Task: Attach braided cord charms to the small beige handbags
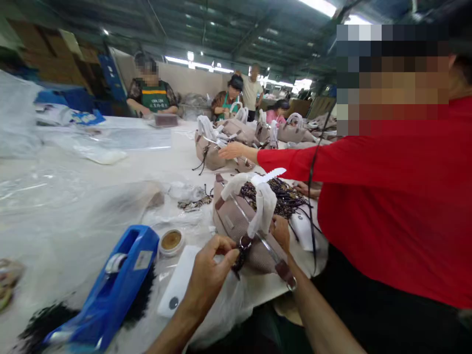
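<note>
A taupe handbag (236, 223) with white-wrapped handles (263, 206) lies on the table in front of me. My left hand (210, 268) is closed in a pinch on a small dark tassel charm (239, 255) at the bag's metal ring. My right hand (280, 231) presses against the bag just under the wrapped handle, fingers curled on the bag; what they pinch is hidden. A heap of dark beaded charms (283, 194) lies behind the bag.
A blue tape dispenser (110, 285) stands at my lower left, beside a small round tin (171, 241) and a white flat case (179, 282). A person in a red sleeve (295, 164) at my right reaches to another bag (212, 152). Plastic sheeting (73, 206) covers the table's left. More workers sit beyond.
</note>
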`<action>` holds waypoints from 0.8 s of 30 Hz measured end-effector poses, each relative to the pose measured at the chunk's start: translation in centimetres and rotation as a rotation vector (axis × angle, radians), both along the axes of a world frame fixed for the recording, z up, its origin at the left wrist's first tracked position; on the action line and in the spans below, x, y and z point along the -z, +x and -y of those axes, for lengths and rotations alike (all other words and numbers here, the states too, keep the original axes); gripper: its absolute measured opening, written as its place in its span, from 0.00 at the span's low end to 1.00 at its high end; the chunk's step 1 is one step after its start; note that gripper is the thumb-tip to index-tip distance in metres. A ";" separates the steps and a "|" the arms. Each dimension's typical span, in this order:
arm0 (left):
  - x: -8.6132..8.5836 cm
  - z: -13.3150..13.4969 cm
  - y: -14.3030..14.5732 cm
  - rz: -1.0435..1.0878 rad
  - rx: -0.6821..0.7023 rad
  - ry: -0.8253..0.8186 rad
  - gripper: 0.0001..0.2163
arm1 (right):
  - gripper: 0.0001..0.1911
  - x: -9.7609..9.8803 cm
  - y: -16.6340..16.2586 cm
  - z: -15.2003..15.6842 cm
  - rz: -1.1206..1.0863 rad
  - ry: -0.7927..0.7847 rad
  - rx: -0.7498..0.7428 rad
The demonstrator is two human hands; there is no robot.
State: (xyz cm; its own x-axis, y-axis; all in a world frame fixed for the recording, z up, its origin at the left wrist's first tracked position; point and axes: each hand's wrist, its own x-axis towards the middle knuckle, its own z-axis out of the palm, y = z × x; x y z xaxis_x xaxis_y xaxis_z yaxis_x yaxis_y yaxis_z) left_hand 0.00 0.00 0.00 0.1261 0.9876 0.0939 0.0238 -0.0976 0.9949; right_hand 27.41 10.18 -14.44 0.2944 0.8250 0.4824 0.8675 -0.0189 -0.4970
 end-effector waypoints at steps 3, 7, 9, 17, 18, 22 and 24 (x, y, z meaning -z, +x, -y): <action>0.6 -0.6 -0.2 0.125 -0.015 -0.080 0.09 | 0.13 0.2 0.0 0.0 -0.011 0.000 0.014; 0.7 -0.8 -0.1 0.308 -0.023 -0.167 0.11 | 0.14 0.3 0.0 -0.1 -0.018 -0.013 0.024; 0.6 -0.9 0.2 0.394 -0.013 -0.222 0.12 | 0.14 0.2 0.0 -0.2 -0.018 -0.025 0.024; 0.5 -1.3 1.2 0.487 -0.008 -0.243 0.13 | 0.15 -0.4 -0.1 0.1 -0.030 -0.077 0.013; 0.7 -1.3 1.2 0.472 -0.005 -0.238 0.14 | 0.15 -0.5 -0.1 0.1 -0.031 -0.081 0.010; 1.5 -1.0 1.4 0.388 0.027 -0.200 0.13 | 0.16 -0.6 -0.2 0.3 -0.031 -0.076 0.002; 2.0 -0.8 1.4 0.345 0.056 -0.176 0.11 | 0.15 -0.7 -0.2 0.3 -0.027 -0.059 0.000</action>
State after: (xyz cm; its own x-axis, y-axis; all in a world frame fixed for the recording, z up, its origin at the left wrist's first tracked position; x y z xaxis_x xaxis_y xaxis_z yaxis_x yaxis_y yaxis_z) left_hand 1.40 0.78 -2.01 0.1713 0.9848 -0.0302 -0.3158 0.0839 0.9451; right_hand 27.19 9.92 -13.75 0.3069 0.8517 0.4247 0.8538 -0.0493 -0.5182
